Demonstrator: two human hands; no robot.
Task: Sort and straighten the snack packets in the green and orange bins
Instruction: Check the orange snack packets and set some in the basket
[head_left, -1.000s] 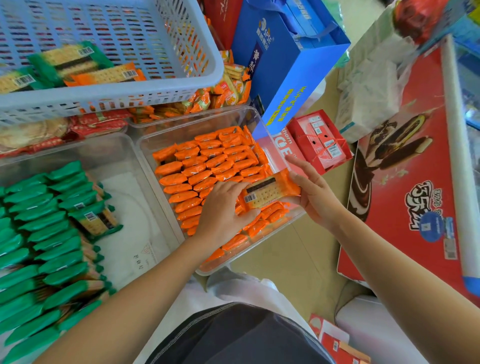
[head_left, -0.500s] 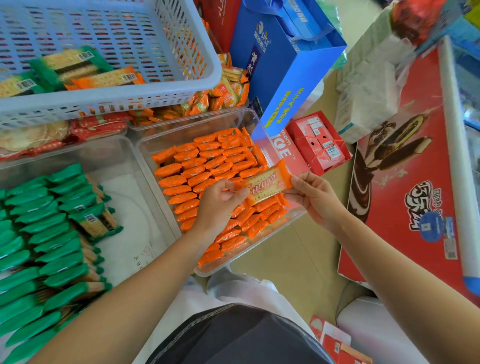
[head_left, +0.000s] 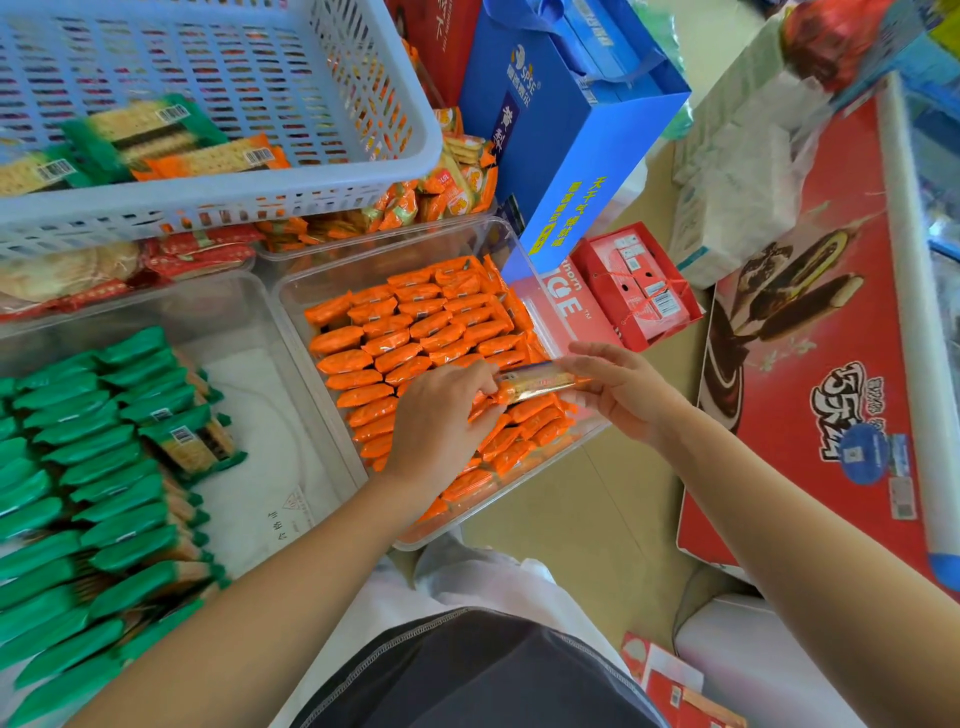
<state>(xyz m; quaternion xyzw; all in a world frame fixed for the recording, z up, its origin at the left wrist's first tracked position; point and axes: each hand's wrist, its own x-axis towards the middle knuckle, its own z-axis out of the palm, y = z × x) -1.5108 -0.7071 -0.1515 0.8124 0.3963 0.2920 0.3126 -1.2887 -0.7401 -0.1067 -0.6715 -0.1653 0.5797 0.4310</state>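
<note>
A clear bin (head_left: 291, 301) holds rows of orange snack packets (head_left: 415, 322) standing on edge. To its left, a second clear bin (head_left: 244, 312) holds rows of green packets (head_left: 88, 467), with one green packet (head_left: 189, 444) lying flat on top. My left hand (head_left: 441, 415) and my right hand (head_left: 618, 389) each pinch one end of a single orange packet (head_left: 540, 383), held edge-up just above the right side of the orange rows.
A pale blue lattice basket (head_left: 218, 197) at the back holds a few loose green and orange packets (head_left: 208, 158). A blue gift bag (head_left: 571, 135), small red boxes (head_left: 639, 291) and a large red carton (head_left: 831, 364) stand to the right on the tan floor.
The orange packet held between both hands has turned from face-up to edge-up and come down close to the rows in the bin.
</note>
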